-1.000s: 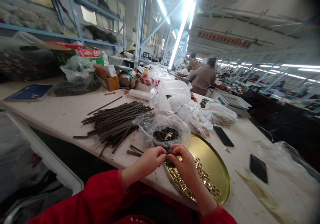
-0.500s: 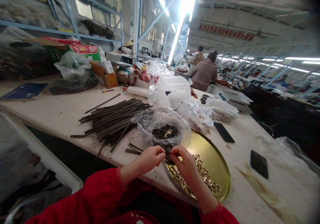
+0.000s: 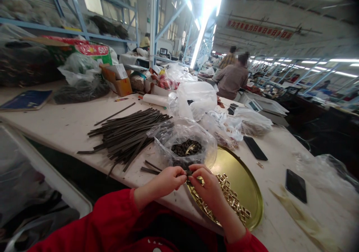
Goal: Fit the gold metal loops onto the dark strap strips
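My left hand (image 3: pixel 173 177) and my right hand (image 3: pixel 206 184) meet at the near side of a clear plastic bag, fingertips pinched. Between them is a small dark piece (image 3: pixel 189 173), mostly covered by the fingers, so its exact kind is unclear. The plastic bag (image 3: pixel 159 143) stands just beyond, its mouth spread around many small dark pieces (image 3: pixel 181 148) with a gold-coloured item on top. Under and beside my right hand lies a round gold tray (image 3: pixel 246 177) with a heap of gold metal buckles (image 3: pixel 234 199). Long dark strips (image 3: pixel 129 132) are piled to the left.
Two dark phones (image 3: pixel 255 148) (image 3: pixel 296 185) lie on the table right of the tray. White plastic bags (image 3: pixel 196 96), a cardboard box (image 3: pixel 117 80) and a blue booklet (image 3: pixel 25 99) sit farther back. A white bin (image 3: pixel 67 194) is at lower left. People (image 3: pixel 231 78) stand in the background.
The view has shifted slightly. Both hands stay together at the same place, the small dark piece still between the fingertips, with only slight finger movement.
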### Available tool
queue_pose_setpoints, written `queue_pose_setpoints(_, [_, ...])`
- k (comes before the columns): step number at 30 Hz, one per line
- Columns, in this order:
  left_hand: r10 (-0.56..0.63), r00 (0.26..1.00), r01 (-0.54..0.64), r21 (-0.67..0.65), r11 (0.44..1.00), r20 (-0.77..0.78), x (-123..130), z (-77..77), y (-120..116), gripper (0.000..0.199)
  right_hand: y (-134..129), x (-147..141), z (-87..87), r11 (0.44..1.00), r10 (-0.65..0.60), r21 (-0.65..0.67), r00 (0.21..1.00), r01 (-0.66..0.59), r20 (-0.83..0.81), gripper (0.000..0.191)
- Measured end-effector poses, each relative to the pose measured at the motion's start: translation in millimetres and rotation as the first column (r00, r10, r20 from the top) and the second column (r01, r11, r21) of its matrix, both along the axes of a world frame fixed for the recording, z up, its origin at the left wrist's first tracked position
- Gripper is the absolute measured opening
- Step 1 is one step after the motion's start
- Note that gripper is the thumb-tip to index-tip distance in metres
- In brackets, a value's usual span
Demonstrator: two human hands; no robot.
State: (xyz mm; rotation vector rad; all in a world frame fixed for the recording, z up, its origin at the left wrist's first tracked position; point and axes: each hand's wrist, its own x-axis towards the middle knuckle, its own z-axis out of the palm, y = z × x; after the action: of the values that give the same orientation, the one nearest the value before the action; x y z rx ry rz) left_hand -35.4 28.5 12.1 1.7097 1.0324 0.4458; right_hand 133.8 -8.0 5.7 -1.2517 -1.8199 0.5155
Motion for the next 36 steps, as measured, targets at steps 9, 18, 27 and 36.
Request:
queue_pose_setpoints(9, [-0.026, 0.999, 0.03, 0.081, 0.996, -0.045, 2.0, 5.0, -9.5, 0.029, -7.4, -2.8, -0.3, 0.99, -0.082, -0.124, 0.994, 0.073, -0.075, 0.013])
queue_pose_setpoints(18, [0.02, 0.993, 0.009, 0.244, 0.97, -0.12, -2.7, 12.9, -22.0, 0.021, -11.8, -16.6, -16.8, 0.838, -0.328, -0.546, 0.808, 0.009, -0.489, 0.039])
queue_pose_setpoints(27, [0.063, 0.981, -0.003, 0.31, 0.951, -0.184, -5.7, 11.6, -24.2, 0.019, -26.6, -23.5, -16.5, 0.908, -0.28, -0.405, 0.878, 0.111, -0.388, 0.029])
queue_pose_setpoints(36, [-0.036, 0.974, 0.077, 0.177, 0.981, -0.222, -6.9, 10.8, -20.6, 0.023, -28.8, -24.1, -17.6, 0.879, -0.258, -0.473, 0.889, 0.054, -0.378, 0.028])
